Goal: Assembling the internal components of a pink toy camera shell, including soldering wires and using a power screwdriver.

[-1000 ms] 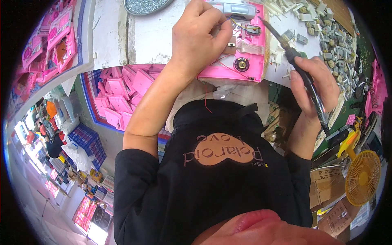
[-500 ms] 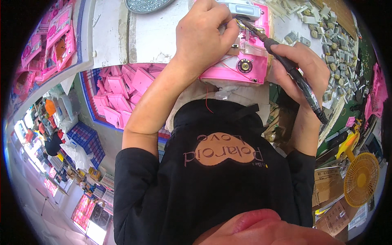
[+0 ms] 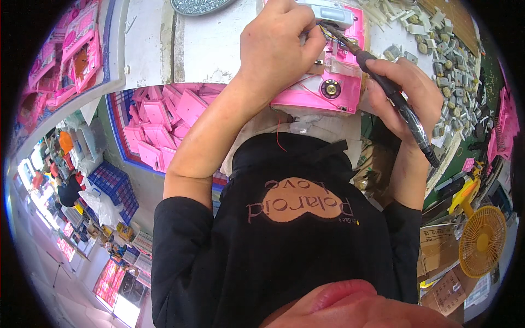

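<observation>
My right hand [image 3: 420, 94] is wrapped round a black-handled soldering iron [image 3: 395, 98]. The iron's metal tip points up and left into an open pink plastic casing [image 3: 298, 97] with wires and small parts inside. My left hand [image 3: 276, 52] is over the casing's left side, its fingers pinched close to the tip; whatever is between them is hidden. A small round speaker [image 3: 331, 88] sits in the casing's near part. A pale grey battery-box-like part [image 3: 333, 15] lies at the far end. A thin red wire [image 3: 278, 136] hangs off the near edge.
Many small grey motor-like parts [image 3: 451, 82] cover the table to the right. A dish of small metal pieces [image 3: 199, 5] stands at the far left. Pink plastic panels [image 3: 158, 112] fill a crate at lower left. A yellow fan [image 3: 482, 240] stands at lower right.
The view has shifted very slightly, so the casing and both hands appear a little to the right. My hold on the soldering iron and the left-hand pinch look the same.
</observation>
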`<state>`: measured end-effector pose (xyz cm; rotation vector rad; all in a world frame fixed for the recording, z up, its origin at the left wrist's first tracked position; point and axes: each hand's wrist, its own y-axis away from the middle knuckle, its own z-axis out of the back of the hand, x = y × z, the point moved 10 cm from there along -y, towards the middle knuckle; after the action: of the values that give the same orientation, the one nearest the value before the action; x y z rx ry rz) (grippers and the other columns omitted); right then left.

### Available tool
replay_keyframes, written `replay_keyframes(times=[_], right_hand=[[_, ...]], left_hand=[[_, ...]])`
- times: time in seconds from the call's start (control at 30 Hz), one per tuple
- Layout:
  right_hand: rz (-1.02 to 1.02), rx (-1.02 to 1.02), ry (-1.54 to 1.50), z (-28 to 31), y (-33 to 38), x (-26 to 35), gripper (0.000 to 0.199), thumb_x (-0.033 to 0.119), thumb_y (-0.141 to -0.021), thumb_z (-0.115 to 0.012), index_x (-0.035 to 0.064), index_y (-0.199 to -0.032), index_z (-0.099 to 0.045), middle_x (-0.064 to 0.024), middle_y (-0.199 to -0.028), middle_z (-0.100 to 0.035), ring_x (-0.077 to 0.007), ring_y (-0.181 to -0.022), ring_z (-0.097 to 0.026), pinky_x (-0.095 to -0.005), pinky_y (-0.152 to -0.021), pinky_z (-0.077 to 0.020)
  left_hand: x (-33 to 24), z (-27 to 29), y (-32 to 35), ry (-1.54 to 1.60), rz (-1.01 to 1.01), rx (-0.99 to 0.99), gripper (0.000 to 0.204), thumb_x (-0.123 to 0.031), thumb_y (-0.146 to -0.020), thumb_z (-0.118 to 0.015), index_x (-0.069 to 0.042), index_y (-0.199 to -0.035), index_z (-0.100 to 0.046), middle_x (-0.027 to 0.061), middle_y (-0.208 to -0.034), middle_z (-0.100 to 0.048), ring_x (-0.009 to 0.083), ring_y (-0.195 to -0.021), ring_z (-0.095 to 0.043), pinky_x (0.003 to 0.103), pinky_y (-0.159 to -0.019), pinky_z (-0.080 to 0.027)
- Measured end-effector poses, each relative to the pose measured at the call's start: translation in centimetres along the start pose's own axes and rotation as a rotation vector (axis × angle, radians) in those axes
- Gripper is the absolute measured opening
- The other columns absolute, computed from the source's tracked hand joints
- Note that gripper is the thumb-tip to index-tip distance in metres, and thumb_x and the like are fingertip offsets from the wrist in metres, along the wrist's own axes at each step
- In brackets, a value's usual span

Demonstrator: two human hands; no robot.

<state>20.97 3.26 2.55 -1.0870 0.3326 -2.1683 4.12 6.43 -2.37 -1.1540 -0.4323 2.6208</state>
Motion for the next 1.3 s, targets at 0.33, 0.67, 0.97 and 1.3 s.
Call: replay_keyframes(times=[0.33, 0.67, 0.97, 1.3], right_hand=[[0.018, 0.000, -0.020, 0.2, 0.2, 0.2, 0.030, 0.002, -0.074, -0.083, 0.0031, -0.102, -0.074, -0.0074, -0.068, -0.061, -0.0210, -0.057, -0.059, -0.0303, -0.053, -0.0444], [0.017, -0.084, -0.059, 2.5, 2.1, 0.4, 0.030, -0.002, -0.074, -0.078, -0.0007, -0.104, -0.073, -0.0063, -0.065, -0.056, -0.0185, -0.055, -0.054, -0.0284, -0.050, -0.0383], [-0.019, -0.110, -0.044, 3.4, 3.2, -0.2, 0.031, -0.001, -0.074, -0.078, -0.0006, -0.104, -0.073, -0.0055, -0.063, -0.053, -0.0175, -0.054, -0.052, -0.0281, -0.050, -0.0373], [0.002, -0.128, -0.052, 3.9, 3.7, -0.3, 0.032, -0.002, -0.074, -0.078, -0.0012, -0.106, -0.072, -0.0061, -0.065, -0.054, -0.0179, -0.055, -0.052, -0.0280, -0.050, -0.0379]], left_hand=[[-0.3, 0.0, -0.1, -0.017, 0.031, 0.015, 0.010, -0.004, -0.081, -0.070, -0.003, -0.077, -0.061, 0.0130, -0.078, -0.054, 0.0295, -0.064, -0.058, 0.040, -0.058, -0.048], [-0.6, 0.1, -0.2, -0.031, 0.027, 0.006, 0.011, -0.005, -0.082, -0.070, -0.003, -0.077, -0.060, 0.0124, -0.079, -0.054, 0.0285, -0.064, -0.059, 0.039, -0.058, -0.048], [-0.9, 0.1, -0.2, -0.052, 0.017, 0.015, 0.014, -0.004, -0.082, -0.072, -0.003, -0.076, -0.059, 0.0125, -0.078, -0.054, 0.0287, -0.062, -0.058, 0.039, -0.057, -0.048], [-0.8, 0.0, -0.1, -0.058, 0.062, 0.039, 0.017, -0.006, -0.082, -0.073, -0.002, -0.075, -0.059, 0.0130, -0.076, -0.053, 0.0290, -0.063, -0.056, 0.039, -0.057, -0.046]])
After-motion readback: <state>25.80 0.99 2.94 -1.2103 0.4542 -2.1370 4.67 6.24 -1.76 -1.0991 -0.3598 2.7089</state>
